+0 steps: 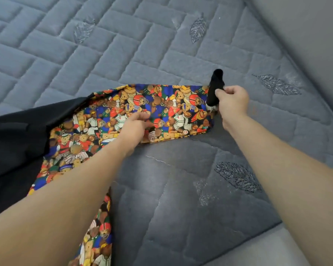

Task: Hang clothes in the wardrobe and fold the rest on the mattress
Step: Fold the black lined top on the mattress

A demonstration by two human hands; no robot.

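Observation:
A garment with a bright teddy-bear print (pixel 167 104) lies across the grey quilted mattress (pixel 123 45); its black side (pixel 15 135) shows at the left. My left hand (pixel 136 125) rests on the printed cloth near its lower edge, fingers curled over the fabric. My right hand (pixel 232 101) pinches a black strip (pixel 215 87) at the garment's right end and lifts it off the mattress. More of the printed cloth trails down toward the bottom of the view, partly hidden by my left forearm.
The mattress edge runs diagonally along the right side, with a plain grey surface (pixel 306 31) beyond it. Embroidered leaf patterns (pixel 197 29) dot the quilting. A lighter grey floor patch (pixel 267 250) shows at the bottom right.

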